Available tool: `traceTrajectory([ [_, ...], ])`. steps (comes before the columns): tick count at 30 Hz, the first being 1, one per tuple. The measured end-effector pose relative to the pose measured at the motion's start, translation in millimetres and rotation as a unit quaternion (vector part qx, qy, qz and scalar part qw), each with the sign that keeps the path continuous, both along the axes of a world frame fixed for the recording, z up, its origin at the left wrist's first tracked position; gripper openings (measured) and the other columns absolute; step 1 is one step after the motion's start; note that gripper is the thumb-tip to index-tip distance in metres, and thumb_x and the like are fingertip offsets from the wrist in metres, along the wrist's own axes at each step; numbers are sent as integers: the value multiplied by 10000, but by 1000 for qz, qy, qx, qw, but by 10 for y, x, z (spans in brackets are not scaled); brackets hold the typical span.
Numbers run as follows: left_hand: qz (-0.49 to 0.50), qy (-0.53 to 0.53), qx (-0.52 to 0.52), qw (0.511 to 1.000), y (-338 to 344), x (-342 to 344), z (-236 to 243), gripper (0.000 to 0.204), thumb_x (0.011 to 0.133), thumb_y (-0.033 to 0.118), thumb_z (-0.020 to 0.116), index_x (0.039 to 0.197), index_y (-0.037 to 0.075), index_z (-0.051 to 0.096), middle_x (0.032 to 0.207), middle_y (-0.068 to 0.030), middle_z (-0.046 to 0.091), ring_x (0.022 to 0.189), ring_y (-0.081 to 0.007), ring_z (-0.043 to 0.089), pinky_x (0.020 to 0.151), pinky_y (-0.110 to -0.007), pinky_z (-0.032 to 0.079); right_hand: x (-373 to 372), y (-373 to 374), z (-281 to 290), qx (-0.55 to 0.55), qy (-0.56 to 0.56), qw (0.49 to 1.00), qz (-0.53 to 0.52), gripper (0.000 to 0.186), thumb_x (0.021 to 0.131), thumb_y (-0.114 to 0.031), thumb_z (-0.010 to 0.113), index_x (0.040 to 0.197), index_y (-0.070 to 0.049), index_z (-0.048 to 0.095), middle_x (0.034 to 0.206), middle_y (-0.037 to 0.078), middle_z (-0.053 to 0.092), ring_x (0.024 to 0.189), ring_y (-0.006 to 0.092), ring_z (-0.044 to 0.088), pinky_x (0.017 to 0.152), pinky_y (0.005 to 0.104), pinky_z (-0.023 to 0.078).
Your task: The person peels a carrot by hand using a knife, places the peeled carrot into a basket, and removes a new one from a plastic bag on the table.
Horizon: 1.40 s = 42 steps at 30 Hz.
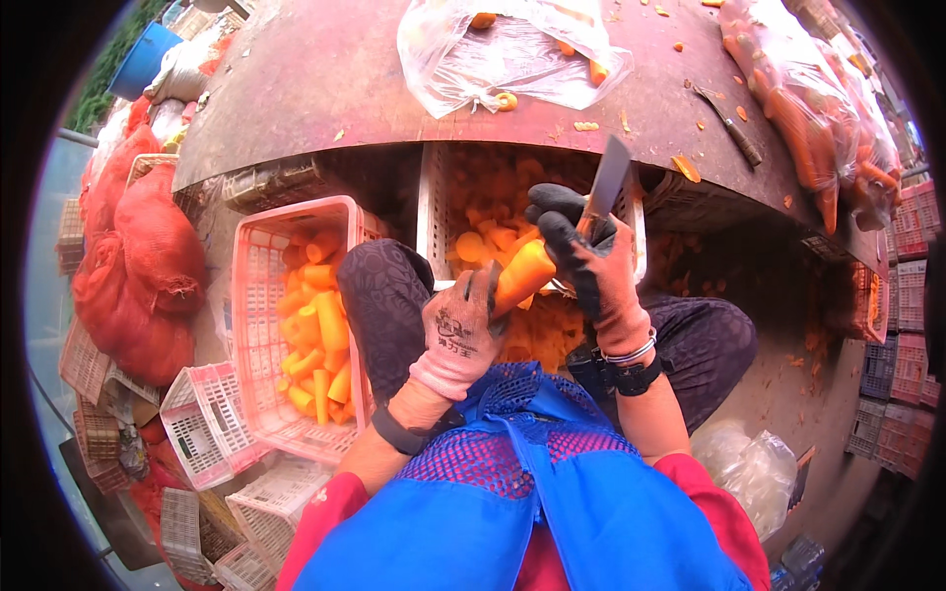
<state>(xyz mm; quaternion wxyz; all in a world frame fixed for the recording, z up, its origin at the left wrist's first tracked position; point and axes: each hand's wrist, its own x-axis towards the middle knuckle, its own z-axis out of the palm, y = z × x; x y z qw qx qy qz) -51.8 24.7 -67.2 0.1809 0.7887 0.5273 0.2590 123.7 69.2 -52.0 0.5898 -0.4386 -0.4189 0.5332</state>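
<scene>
Clear bag [512, 49] above pink crate [258, 295].

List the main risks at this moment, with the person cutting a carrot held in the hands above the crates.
1. The knife in the right hand works close to the left hand holding the carrot; a slip could hit the glove.
2. Nothing supports the carrot, so it could twist in the left hand's grip.
3. Cut pieces might miss the white crate or pink crate and land on the ground.

I count one carrot [522, 276] in my left hand [458, 340], one knife [606, 187] in my right hand [596, 271], and two carrot-filled crates: a pink crate [258, 295] left of my left hand, a white crate [431, 212] just beyond both.
</scene>
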Motion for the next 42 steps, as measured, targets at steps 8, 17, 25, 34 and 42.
traceTrajectory([
  [8, 16, 104, -40, 994, -39, 5, 48, 649, 635, 164, 763, 1206, 42, 479, 1025, -160, 583, 848, -323, 609, 731, -391, 489, -28, -108, 64, -116, -119, 975, 148, 294, 799, -171, 718, 1039, -13, 657, 873, 3, 652, 767, 57, 564, 693, 226, 479],
  [17, -72, -506, -560, 652, 43, 60, 262, 315, 878, 201, 591, 1149, 56, 521, 645, -65, 554, 428, -97, 458, 380, -212, 358, 208, 120, -297, -98, 299, 947, -56, 367, 914, -351, 567, 986, 5, 617, 767, 33, 579, 616, 99, 533, 490, 233, 429],
  [25, -28, -535, -591, 602, 23, 53, 228, 307, 868, 171, 608, 1135, 56, 509, 749, -56, 559, 551, -90, 509, 413, -204, 378, -55, 110, 67, -69, 267, 958, -83, 431, 891, -396, 589, 1005, 20, 595, 703, 43, 564, 486, 98, 478, 420, 232, 374],
  [34, -30, -269, -237, 933, 16, 52, -30, 646, 738, 113, 718, 1299, -3, 421, 1143, -190, 585, 1085, -297, 570, 921, -351, 438, -207, 29, 92, -9, 343, 937, -62, 351, 907, -275, 593, 1004, 61, 582, 781, 74, 567, 591, 119, 487, 425, 230, 366],
  [42, -25, -210, -176, 961, -17, 9, 66, 693, 729, 113, 697, 1343, 39, 385, 1044, -211, 614, 992, -356, 597, 843, -378, 480, 134, 331, -300, 33, 281, 948, -149, 274, 908, -138, 558, 1092, 64, 558, 910, 180, 654, 602, 202, 631, 472, 291, 508],
])
